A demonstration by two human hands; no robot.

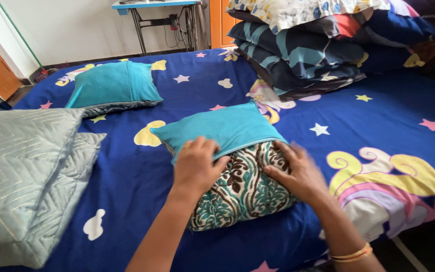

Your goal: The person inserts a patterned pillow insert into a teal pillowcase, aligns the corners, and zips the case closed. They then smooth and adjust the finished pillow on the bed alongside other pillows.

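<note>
A small cushion with a brown, teal and white floral pattern [242, 194] lies on the blue bedsheet [378, 116], its far half inside a teal cushion cover [222, 126]. My left hand [195, 166] rests on the open edge of the teal cover, fingers bent over it. My right hand [298, 171] presses flat on the patterned cushion near the cover's right edge. A gold bangle is on my right wrist.
A second teal cushion [114, 85] lies at the far left of the bed. Grey quilted pillows [21, 176] sit at the left edge. A stack of folded blankets and pillows [318, 45] stands at the back right. A table [157, 7] stands beyond the bed.
</note>
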